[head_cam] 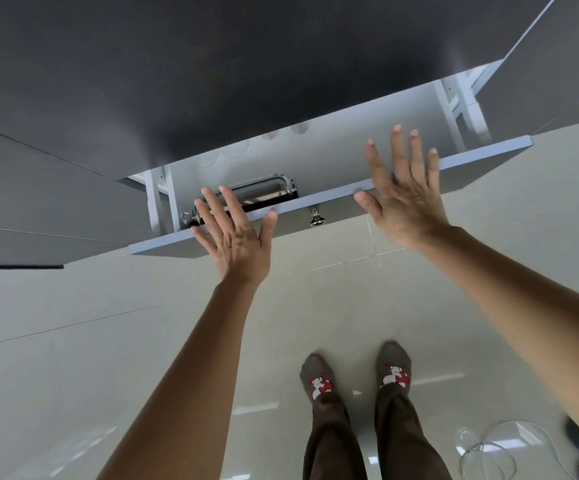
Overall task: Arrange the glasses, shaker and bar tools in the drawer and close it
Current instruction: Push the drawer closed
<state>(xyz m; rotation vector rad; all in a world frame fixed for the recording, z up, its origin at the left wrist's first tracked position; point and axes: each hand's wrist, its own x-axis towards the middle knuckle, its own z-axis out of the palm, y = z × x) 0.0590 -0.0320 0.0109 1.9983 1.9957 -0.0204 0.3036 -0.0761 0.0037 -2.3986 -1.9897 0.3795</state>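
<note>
We look down on a drawer [482,157] standing partly open under the countertop [212,81]. In it, at the left end, a shaker [264,194] lies on its side just behind the drawer front; glasses [236,152] sit farther back, half under the countertop. A knob [317,218] sticks out from the front, between our left hand [236,240] and right hand [404,199], both spread flat against the front's upper edge.

Glossy pale tiled floor [108,341], patterned socks [319,382], dark countertop [212,64] above.
</note>
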